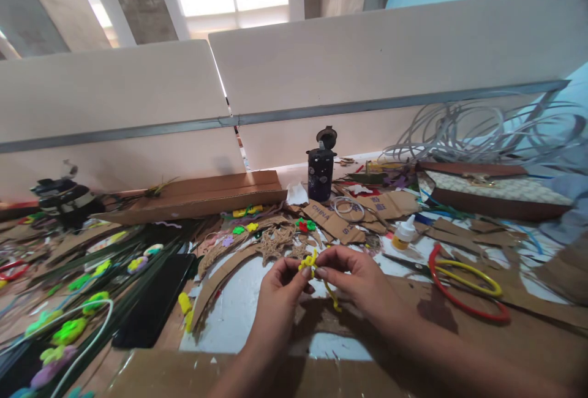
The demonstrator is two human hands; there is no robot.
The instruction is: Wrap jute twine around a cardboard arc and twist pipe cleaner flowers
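A small yellow pipe-cleaner flower is pinched between my two hands above the worktable. My left hand grips its left side with thumb and fingertips. From the other side, my right hand closes thumb and forefinger on it, and a loose yellow strand hangs beneath. Just beyond my fingers lie a twine-wrapped star and a curved cardboard strip. Scissors with red and yellow handles rest right of my right hand, near a white-capped glue bottle.
A black bottle with its lid up stands at the back. A long cardboard tray is left of it; a handbag and coiled tubing are right. A dark phone-like slab and fuzzy flowers lie left. White panels stand behind.
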